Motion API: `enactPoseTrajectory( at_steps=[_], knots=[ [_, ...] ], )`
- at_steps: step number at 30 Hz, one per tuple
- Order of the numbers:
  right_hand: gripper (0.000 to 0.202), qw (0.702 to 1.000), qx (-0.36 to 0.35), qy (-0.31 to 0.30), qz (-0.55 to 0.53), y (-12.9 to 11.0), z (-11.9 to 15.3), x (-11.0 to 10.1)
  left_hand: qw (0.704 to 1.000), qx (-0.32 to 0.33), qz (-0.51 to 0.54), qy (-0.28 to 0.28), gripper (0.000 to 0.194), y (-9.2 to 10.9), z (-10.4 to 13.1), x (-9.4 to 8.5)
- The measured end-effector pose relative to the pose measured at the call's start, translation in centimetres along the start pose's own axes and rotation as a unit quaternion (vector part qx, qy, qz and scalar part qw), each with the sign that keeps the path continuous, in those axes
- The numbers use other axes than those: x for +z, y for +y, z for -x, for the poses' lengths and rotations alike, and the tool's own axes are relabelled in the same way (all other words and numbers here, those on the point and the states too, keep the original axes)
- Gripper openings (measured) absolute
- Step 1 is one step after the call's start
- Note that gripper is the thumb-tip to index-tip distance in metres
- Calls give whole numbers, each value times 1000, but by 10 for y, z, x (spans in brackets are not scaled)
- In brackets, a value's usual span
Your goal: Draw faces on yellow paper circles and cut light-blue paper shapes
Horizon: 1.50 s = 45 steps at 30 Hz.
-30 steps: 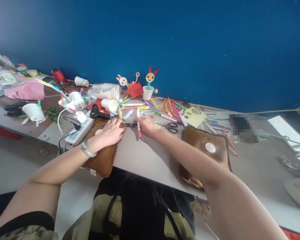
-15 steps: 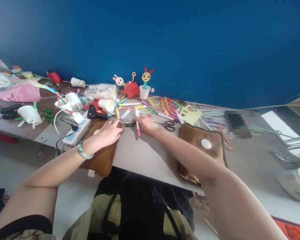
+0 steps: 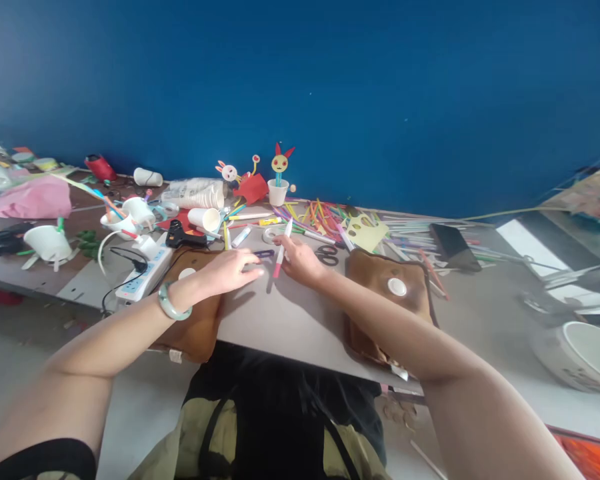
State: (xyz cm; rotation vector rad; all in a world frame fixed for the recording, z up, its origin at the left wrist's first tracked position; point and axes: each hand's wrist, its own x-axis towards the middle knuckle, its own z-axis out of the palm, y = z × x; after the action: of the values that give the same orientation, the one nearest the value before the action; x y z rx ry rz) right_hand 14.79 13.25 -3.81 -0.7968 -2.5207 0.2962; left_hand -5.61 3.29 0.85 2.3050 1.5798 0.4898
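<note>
Marker (image 3: pixel 281 255) slants in right grip (image 3: pixel 301 261), left grip (image 3: pixel 230 271) loosely curled.

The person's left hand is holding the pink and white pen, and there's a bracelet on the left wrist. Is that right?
Not quite: the head view shows the pen in the right hand, not the left. The bracelet part is right.

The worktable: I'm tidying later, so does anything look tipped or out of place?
Yes. A white cup lies on its side near the black glue gun, whereas the small cup under the yellow-faced figure stands upright. Thin colored pieces lie jumbled beyond the right hand.
</note>
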Motion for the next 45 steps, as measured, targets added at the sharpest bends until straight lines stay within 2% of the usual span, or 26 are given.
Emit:
enactPoseTrajectory(
  at_steps=[2,5,8,12,14,15,17,19,21,24,27,32,40,45],
  knots=[
    [54,1000,-3,26,6,-1,11,-5,996,-29,77,-43,35,15,-14,8],
    [54,998,18,20,51,-2,28,-14,982,-78,157,-75,40,38,-36,22],
    [46,992,26,15,119,3,43,-26,948,-95,269,-138,43,55,-51,33],
    [26,984,34,68,161,21,54,-44,886,-72,413,-200,44,65,-56,51],
    [25,982,76,122,124,28,55,-54,873,-45,428,-228,47,64,-54,59],
    [26,979,105,152,86,30,55,-59,875,-39,424,-230,48,62,-52,62],
    [32,965,167,199,-32,30,55,-67,899,-23,396,-183,46,55,-51,66],
    [42,937,221,202,-180,26,55,-73,928,-8,353,-120,39,48,-52,67],
    [49,906,240,195,-290,22,54,-75,945,-15,316,-88,30,41,-54,66],
    [47,867,262,204,-371,19,53,-71,948,-67,296,-97,13,34,-57,64],
    [38,842,285,190,-416,17,52,-63,941,-91,305,-113,20,31,-58,64],
    [34,838,261,136,-460,14,52,-53,937,-50,327,-110,22,26,-59,68],
    [36,843,257,110,-459,6,52,-50,941,-28,324,-99,22,23,-59,72],
    [38,869,243,58,-427,2,53,-50,948,-35,298,-102,18,27,-57,66]
  ],
)
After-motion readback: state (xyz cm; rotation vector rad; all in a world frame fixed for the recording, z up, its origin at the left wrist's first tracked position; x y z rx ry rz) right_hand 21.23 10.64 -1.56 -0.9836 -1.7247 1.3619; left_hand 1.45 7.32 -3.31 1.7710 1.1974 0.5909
